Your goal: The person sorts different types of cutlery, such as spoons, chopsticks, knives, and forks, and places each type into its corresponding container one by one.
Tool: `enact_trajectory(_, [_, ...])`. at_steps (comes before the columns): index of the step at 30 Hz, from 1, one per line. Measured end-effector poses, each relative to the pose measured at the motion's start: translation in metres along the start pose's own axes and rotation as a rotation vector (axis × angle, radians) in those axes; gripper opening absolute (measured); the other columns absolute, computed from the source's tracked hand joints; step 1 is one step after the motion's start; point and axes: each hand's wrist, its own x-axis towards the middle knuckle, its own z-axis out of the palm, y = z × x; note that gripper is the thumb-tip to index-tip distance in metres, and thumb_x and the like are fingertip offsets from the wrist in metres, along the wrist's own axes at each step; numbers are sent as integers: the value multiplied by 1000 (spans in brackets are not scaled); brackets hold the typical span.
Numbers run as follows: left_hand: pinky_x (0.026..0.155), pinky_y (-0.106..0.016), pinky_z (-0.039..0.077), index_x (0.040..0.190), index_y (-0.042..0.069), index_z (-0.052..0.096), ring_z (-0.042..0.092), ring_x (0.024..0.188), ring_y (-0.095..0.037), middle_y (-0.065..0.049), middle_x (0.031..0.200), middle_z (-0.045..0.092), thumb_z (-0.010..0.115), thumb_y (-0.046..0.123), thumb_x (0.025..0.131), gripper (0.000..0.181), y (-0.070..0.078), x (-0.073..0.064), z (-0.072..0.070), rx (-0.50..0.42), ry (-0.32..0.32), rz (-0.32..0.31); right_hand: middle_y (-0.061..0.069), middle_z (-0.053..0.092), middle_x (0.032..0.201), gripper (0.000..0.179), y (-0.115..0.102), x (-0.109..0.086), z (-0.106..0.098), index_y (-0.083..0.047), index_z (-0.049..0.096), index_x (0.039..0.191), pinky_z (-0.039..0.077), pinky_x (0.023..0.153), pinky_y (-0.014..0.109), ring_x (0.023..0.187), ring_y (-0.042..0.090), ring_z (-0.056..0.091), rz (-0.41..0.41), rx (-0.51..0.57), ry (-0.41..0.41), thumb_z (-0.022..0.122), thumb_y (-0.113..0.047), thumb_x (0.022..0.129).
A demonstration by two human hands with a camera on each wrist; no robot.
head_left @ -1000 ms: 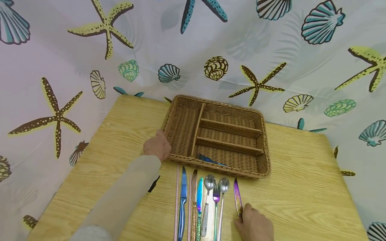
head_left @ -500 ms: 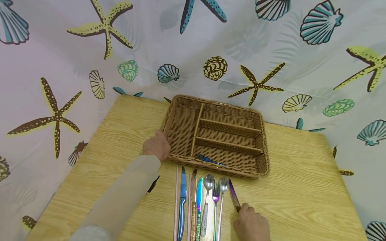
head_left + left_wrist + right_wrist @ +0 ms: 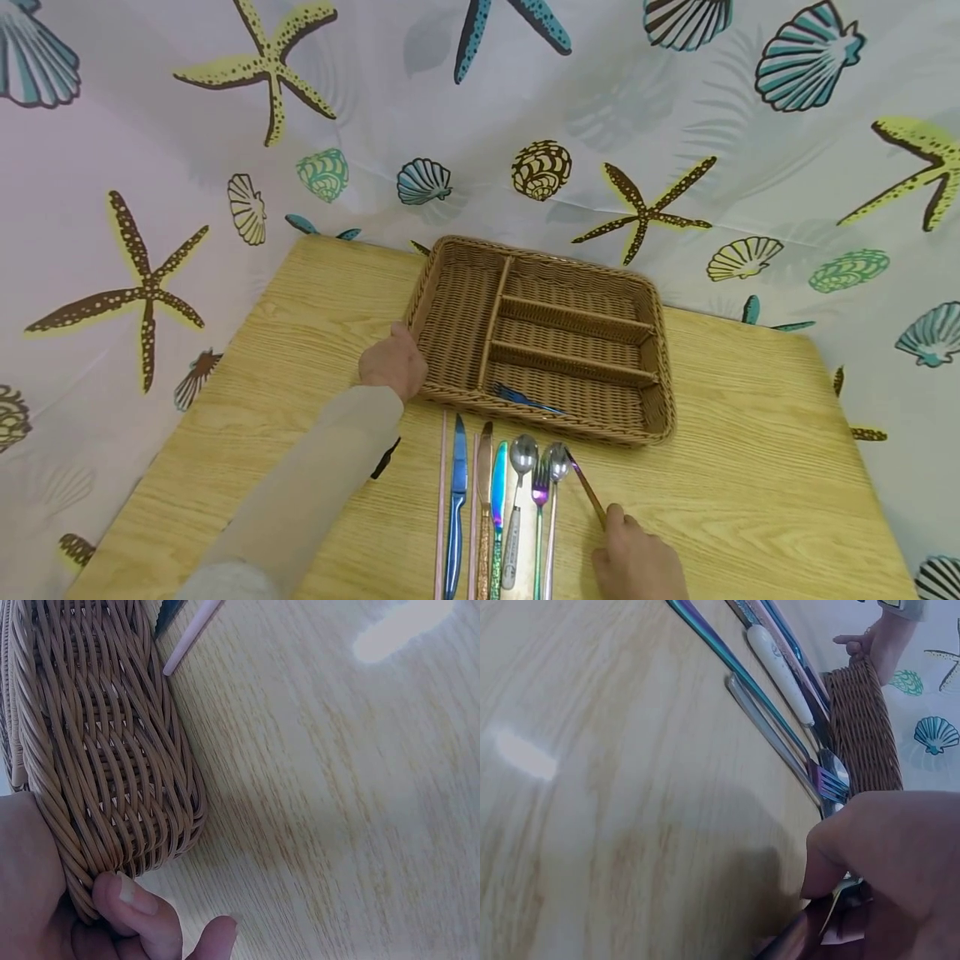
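Note:
My left hand (image 3: 393, 362) grips the left front rim of a brown wicker cutlery tray (image 3: 600, 432), and in the left wrist view the fingers curl under its woven wall (image 3: 112, 750). My right hand (image 3: 637, 558) holds a purple iridescent table knife (image 3: 587, 487) by its handle, at the right end of a cutlery row. The knife's blade points up and left, its tip beside the bowl of a silver spoon (image 3: 558, 460). In the right wrist view, thumb and fingers pinch the knife (image 3: 795, 941). Inside the tray's front compartment lies a blue fork (image 3: 525, 401).
Left of the silver spoon lie a purple-green fork (image 3: 540, 487), a grey-handled spoon (image 3: 522, 454), a rainbow knife (image 3: 498, 483), a copper knife (image 3: 485, 475), a blue knife (image 3: 456, 492) and two pink sticks (image 3: 441, 500). A shell-patterned cloth (image 3: 495, 108) hangs behind the wooden table (image 3: 765, 467).
The knife in my right hand has swung its tip leftward to the silver spoon, and its blade now shows narrower. My left hand stays on the tray.

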Motion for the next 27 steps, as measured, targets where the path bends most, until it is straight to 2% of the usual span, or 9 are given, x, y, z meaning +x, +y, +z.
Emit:
enact_trajectory(5, [39, -26, 28, 145, -14, 24, 33, 40, -9, 0, 49, 43, 32, 14, 102, 52, 1, 1, 0, -4, 0, -1, 0, 46, 69, 17, 5, 1, -7, -3, 50, 98, 32, 43, 28, 49, 14, 40, -50, 62, 4, 61, -6, 84])
enact_trajectory(8, [39, -25, 26, 146, -13, 22, 31, 39, -9, 0, 48, 41, 32, 14, 102, 53, 1, 1, 1, 2, -1, -7, -3, 41, 69, 12, 7, 3, -11, -10, 47, 91, 29, 45, 23, 51, 9, 36, -91, 112, 15, 58, -4, 89])
enact_trajectory(12, [39, -25, 25, 150, -13, 17, 29, 39, -8, 1, 47, 40, 31, 14, 102, 56, 1, 1, 1, 18, -9, -10, -6, 38, 73, 17, 5, 5, -19, -16, 45, 87, 29, 49, 20, 56, 4, 31, -144, 195, 34, 52, -1, 92])
enact_trajectory(14, [39, -25, 25, 152, -12, 13, 29, 38, -8, 1, 47, 41, 31, 14, 103, 58, 1, 1, 1, 30, -15, -8, -7, 39, 75, 18, 3, 6, -23, -16, 47, 87, 31, 50, 20, 56, 3, 31, -181, 216, 74, 51, 1, 92])
enact_trajectory(17, [39, -25, 26, 152, -13, 11, 30, 38, -8, 1, 47, 41, 30, 14, 103, 59, 1, 0, 1, 44, -22, -4, -8, 41, 76, 19, 3, 10, -29, -14, 53, 89, 32, 49, 18, 56, 0, 30, -242, 211, 148, 52, 5, 90])
enact_trajectory(22, [40, -25, 26, 152, -12, 12, 30, 39, -9, 0, 48, 42, 31, 14, 103, 58, 1, 0, 1, 39, -29, -12, -4, 55, 84, 20, 6, 17, -41, -11, 64, 95, 32, 49, 19, 57, -1, 32, -294, 183, 243, 55, 6, 88])
enact_trajectory(24, [40, -25, 25, 153, -11, 12, 29, 39, -8, 0, 48, 42, 31, 14, 103, 59, 1, 1, 1, 35, -33, -15, 0, 61, 87, 19, 7, 21, -47, -10, 66, 97, 34, 50, 19, 59, 0, 36, -299, 172, 263, 57, 4, 87])
enact_trajectory(27, [39, -25, 25, 153, -11, 11, 29, 39, -8, 1, 48, 41, 31, 14, 103, 59, 1, 1, 1, 30, -36, -17, 1, 62, 84, 16, 8, 29, -58, -7, 66, 97, 36, 51, 20, 60, 3, 40, -294, 155, 270, 58, 2, 88])
